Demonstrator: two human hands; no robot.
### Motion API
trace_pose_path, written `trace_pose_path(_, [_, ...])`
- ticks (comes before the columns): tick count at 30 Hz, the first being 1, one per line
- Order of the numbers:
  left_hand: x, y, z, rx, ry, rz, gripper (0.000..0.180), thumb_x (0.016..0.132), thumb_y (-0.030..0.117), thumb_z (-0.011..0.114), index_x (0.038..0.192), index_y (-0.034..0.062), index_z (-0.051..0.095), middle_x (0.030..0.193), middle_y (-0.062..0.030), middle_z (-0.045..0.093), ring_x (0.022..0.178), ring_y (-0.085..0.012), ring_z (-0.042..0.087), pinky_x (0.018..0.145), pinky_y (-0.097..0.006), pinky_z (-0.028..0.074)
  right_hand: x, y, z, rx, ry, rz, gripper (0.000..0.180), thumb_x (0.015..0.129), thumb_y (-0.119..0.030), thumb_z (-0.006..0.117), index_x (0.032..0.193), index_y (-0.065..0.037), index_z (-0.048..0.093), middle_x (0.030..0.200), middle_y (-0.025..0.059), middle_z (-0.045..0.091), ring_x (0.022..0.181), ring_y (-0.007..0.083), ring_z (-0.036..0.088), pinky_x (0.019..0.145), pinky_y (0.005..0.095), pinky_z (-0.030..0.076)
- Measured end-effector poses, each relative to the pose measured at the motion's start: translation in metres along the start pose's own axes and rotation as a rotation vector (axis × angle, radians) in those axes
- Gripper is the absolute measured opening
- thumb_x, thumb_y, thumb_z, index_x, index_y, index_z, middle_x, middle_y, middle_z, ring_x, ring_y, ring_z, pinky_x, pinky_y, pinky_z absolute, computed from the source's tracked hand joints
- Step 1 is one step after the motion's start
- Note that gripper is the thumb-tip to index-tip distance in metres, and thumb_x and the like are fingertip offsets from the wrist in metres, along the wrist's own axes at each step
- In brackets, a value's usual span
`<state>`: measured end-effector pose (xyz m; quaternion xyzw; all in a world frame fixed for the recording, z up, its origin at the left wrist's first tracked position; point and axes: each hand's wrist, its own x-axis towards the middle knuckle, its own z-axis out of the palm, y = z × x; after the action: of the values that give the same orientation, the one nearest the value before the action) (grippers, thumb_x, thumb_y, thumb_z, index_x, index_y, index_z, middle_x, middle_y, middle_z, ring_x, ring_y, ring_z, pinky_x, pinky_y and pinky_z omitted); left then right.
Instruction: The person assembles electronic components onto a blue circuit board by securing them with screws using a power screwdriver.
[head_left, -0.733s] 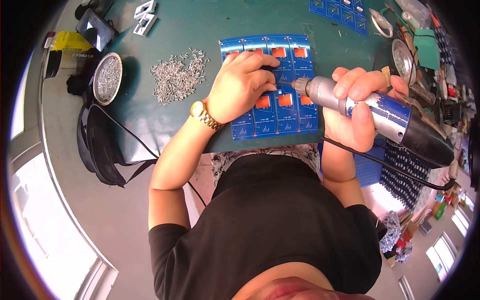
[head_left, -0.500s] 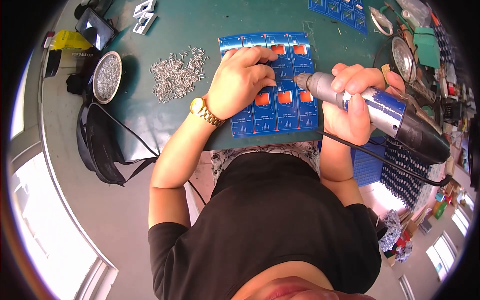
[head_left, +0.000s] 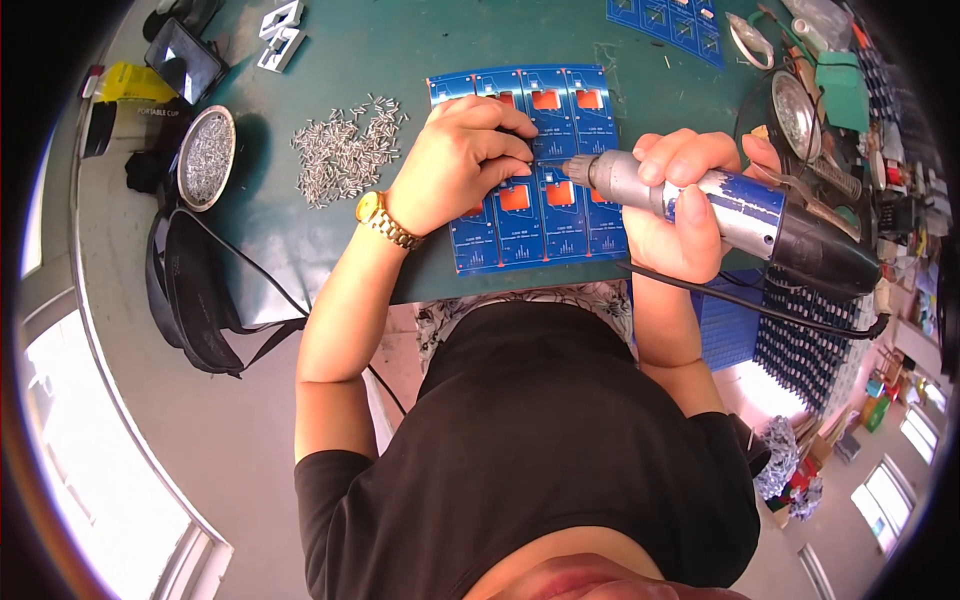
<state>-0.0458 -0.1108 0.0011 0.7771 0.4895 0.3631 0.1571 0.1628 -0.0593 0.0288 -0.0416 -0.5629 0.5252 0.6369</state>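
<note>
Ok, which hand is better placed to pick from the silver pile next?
Likely the left hand: nearer the silver pile, over the blue board; the right hand grips the power tool.

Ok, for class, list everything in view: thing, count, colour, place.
Panels: two, blue, centre and far
Power driver: one, silver-blue-black, right
Metal pins: many, silver, left
Left dish: one, pale-rimmed, beside pins
Square frames: two, pale, far left
Device: one, black, far left
Strapped item: one, black, left
Bench: one, green, beneath
Clutter: uncounted, mixed, right
Watch: one, gold, left wrist
Left hand: one, bare, on centre panel
Right hand: one, bare, around driver
</note>
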Motion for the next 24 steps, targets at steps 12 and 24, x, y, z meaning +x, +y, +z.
trace_pose_path(12, [0.003,0.001,-0.002,-0.004,0.03,-0.015,0.012,0.069,0.01,0.074,0.081,0.0082,0.072,0.101,0.0,0.068,0.099,-0.0212,0.06,0.091,-0.037,0.043,0.013,0.001,0.018,0.072,-0.147,0.078,0.056,0.078,0.002,0.068,0.122,-0.009,0.036,0.08,0.0088,0.059,0.07,0.0201,0.06,0.069,0.0367,0.054])
trace_pose_path(24, [-0.017,-0.024,-0.051,0.523,0.234,-0.56,0.023,0.069,0.018,0.077,0.088,0.0089,0.068,0.101,-0.0103,0.06,0.095,-0.0327,0.054,0.081,-0.042,0.046,0.031,0.01,0.03,-0.103,-0.27,0.117,0.049,0.07,0.012,0.063,0.112,-0.001,0.041,0.078,0.0101,0.059,0.068,0.0151,0.061,0.063,0.0288,0.052])
